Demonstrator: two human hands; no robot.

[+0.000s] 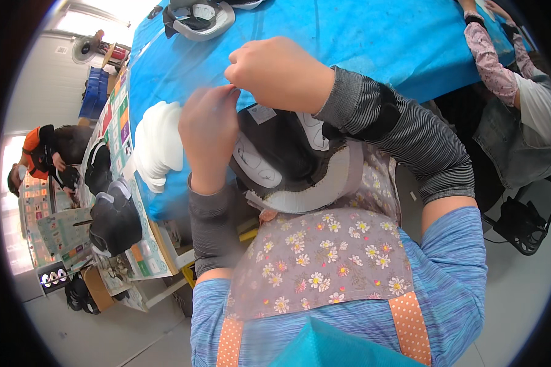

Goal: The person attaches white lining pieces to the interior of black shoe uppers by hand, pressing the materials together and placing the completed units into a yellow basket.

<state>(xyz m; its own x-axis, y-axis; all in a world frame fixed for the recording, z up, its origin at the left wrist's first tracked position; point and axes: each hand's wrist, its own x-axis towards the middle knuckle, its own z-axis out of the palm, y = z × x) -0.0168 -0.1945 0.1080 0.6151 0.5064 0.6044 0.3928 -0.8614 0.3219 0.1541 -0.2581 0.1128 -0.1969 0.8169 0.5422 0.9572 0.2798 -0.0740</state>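
Note:
In front of my chest, my left hand (pixel 209 125) and my right hand (pixel 281 72) meet with their fingertips pinched close together. What they pinch, if anything, is too small to make out, and the left hand is smeared by motion. Just below them, against my lap, rests a black sewn piece (pixel 288 144) like an unfinished shoe upper. It has white pads inside, a small white label and a pale stitched edge. Left of my left hand, a stack of white curved pieces (pixel 159 144) lies on the blue-covered table (pixel 361 37).
More black and grey sewn pieces (pixel 199 21) lie at the table's far edge. On a side table at left stand dark sewn goods (pixel 115 217). A person in orange (pixel 37 147) is at far left; another person's pink sleeve (pixel 490 58) reaches in at far right.

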